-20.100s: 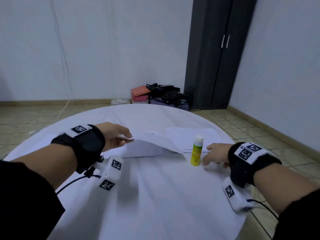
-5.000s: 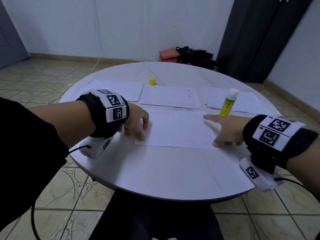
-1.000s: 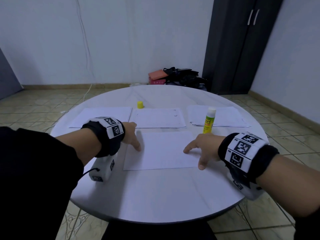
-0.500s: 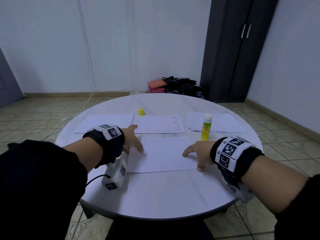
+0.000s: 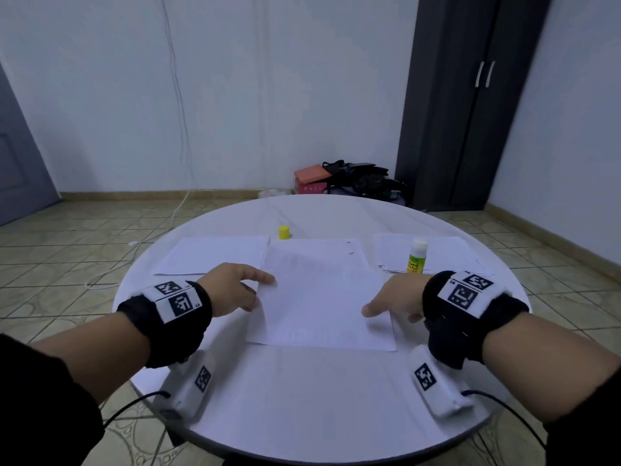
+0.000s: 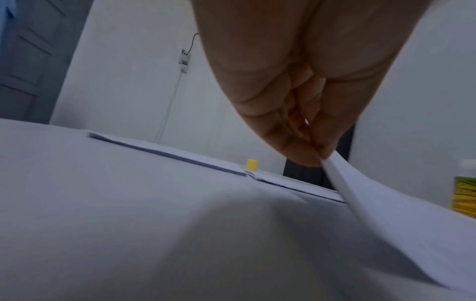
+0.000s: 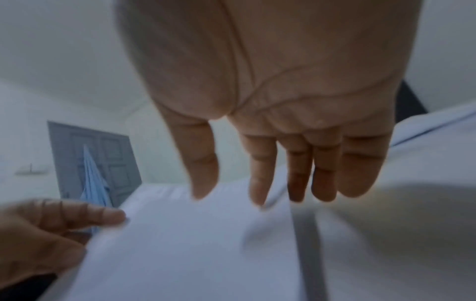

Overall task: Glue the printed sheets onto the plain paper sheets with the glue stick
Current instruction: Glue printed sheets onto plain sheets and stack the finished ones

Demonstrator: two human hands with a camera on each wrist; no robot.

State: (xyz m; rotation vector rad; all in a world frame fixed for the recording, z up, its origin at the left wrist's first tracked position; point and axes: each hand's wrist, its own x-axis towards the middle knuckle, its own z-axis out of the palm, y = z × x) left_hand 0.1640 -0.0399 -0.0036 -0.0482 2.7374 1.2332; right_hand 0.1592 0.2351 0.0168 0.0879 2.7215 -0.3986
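A white paper sheet (image 5: 322, 311) lies at the front middle of the round white table (image 5: 302, 408). My left hand (image 5: 263, 290) pinches its left edge between thumb and fingers (image 6: 304, 154) and holds that edge raised off the table, so the sheet (image 6: 386, 213) curves upward. My right hand (image 5: 379, 311) is open, its straight fingertips (image 7: 257, 195) touching the sheet (image 7: 180, 244) at its right edge. The glue stick (image 5: 416, 257) stands upright behind my right hand, with its yellow cap (image 5: 284, 232) apart at the back.
Three flat paper piles lie across the table's far half: left pile (image 5: 215, 255), middle pile (image 5: 316, 255), right pile (image 5: 443, 252). Behind the table stand a dark cabinet (image 5: 470, 102) and bags (image 5: 356, 179) on the tiled floor.
My left hand has gone from resting on the sheet's left edge to pinching it and raising it. The right hand stays at the right edge. The head view has tilted upward.
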